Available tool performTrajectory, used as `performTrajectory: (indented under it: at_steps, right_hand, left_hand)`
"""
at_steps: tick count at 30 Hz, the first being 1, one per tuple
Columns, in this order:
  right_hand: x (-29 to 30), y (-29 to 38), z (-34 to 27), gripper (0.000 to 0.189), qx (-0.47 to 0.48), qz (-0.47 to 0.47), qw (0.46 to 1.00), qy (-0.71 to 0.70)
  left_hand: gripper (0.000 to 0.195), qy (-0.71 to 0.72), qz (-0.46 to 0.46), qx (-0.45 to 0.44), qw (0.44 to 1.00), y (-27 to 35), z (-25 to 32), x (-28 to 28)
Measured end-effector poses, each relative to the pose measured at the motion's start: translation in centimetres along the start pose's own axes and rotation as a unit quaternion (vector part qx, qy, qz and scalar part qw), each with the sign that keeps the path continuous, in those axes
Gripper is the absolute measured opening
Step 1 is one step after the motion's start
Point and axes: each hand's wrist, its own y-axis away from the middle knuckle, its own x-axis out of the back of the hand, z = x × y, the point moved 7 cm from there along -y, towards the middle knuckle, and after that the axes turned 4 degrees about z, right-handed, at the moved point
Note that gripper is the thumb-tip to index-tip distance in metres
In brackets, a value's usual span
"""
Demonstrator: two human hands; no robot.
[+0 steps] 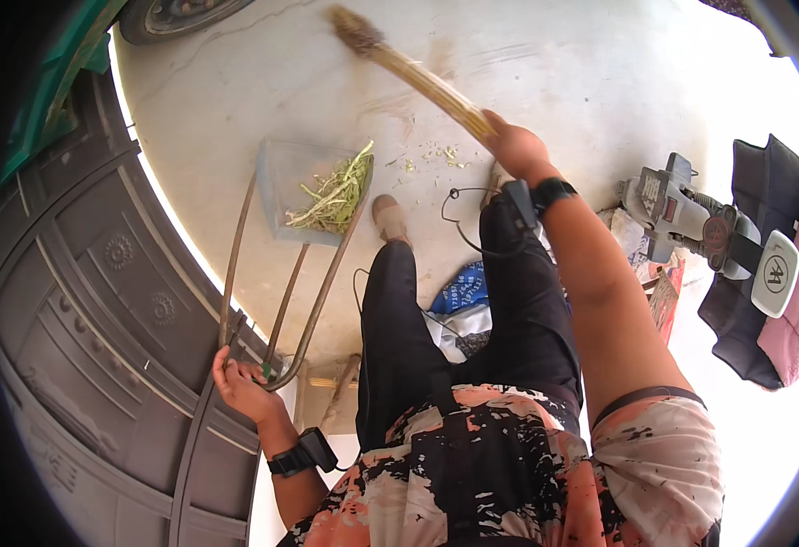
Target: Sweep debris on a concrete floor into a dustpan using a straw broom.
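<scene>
My left hand [243, 386] is around the top of a long, bent metal-tube handle [324, 294] of a dustpan [283, 171]. Something green shows against the palm there. The pan is pale blue-grey and stands on the floor; a heap of green plant stalks and peelings [334, 198] lies in it. In my right hand [519, 147] is a straw-coloured broom [434, 85], gripped at its near end. It slants up and away to the left, its far end blurred and raised or touching the floor, I cannot tell which. Small green scraps [447, 156] are scattered between pan and broom.
A dark panelled metal door [119, 273] runs along the left. A vehicle wheel [180, 17] stands at the upper left. To the right is a parked scooter [680, 212] with a dark and pink padded cover [793, 301]. A blue printed bag [464, 287] lies behind my legs.
</scene>
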Motion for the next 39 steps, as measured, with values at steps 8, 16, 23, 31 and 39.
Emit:
performTrajectory:
  at_steps: [8, 16, 23, 31, 39]
  right_hand:
    - [5.4, 13.1, 12.5, 0.050, -0.106, 0.076, 0.991, -0.043]
    - [-3.3, 16.3, 3.8, 0.049, 0.088, -0.081, 0.988, 0.096]
    - [4.7, 12.4, 15.7, 0.047, 0.013, 0.013, 0.980, 0.199]
    - [9.6, 14.5, 17.4, 0.048, 0.019, 0.061, 0.984, 0.164]
    - [1.6, 18.8, 13.9, 0.041, 0.139, -0.061, 0.973, 0.176]
  left_hand:
    - [0.022, -0.042, -0.045, 0.000, 0.998, 1.0, 0.4, -1.7]
    - [0.024, -0.067, -0.051, -0.013, 0.996, 0.0, -0.4, 0.7]
    - [0.024, -0.074, -0.041, -0.038, 0.996, 0.8, 0.2, 0.4]
    - [0.024, -0.093, -0.042, -0.039, 0.994, 0.9, 0.6, -0.5]
    - [0.024, -0.064, -0.058, -0.042, 0.995, 0.7, 1.0, -0.4]
